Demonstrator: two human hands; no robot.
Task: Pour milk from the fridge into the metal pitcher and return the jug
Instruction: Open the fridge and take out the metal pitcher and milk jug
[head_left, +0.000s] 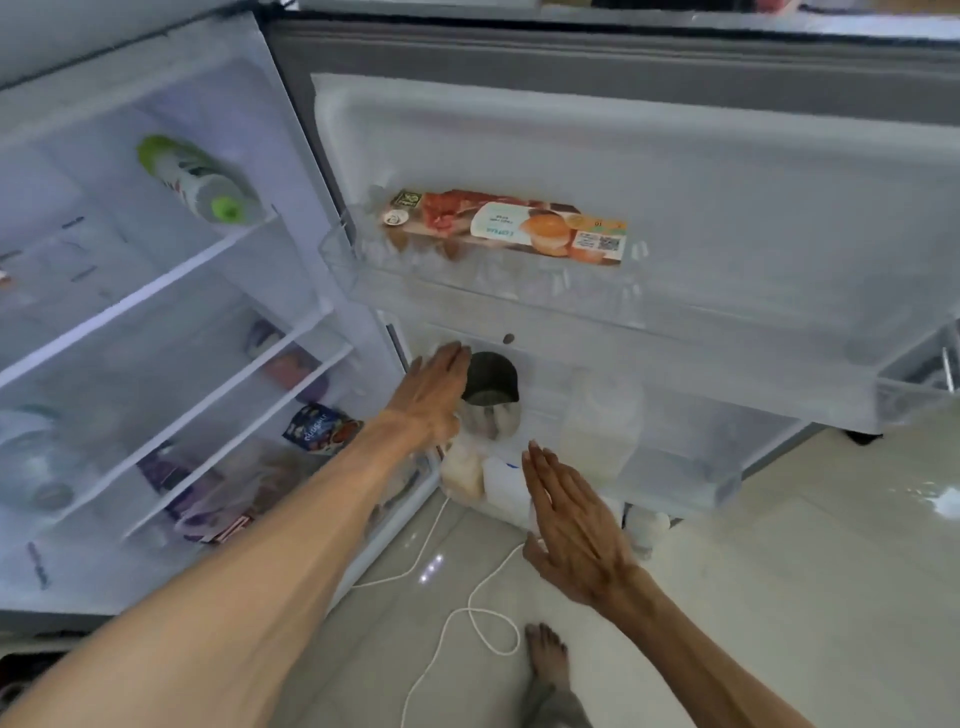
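The fridge stands open, its door swung to the right. In the door's lower bin sits a translucent milk jug with white milk inside. Left of it in the same bin stands a metal pitcher with a dark opening. My left hand reaches in, fingers straight, right beside the pitcher's left side; I cannot tell if it touches. My right hand is flat with fingers apart, in front of the bin, below and left of the jug, holding nothing.
An egg carton lies in the upper door bin. Fridge shelves on the left hold a green-capped bottle, jars and packets. A white carton and bag sit low in the door bin. A white cable and my bare foot are on the tiled floor.
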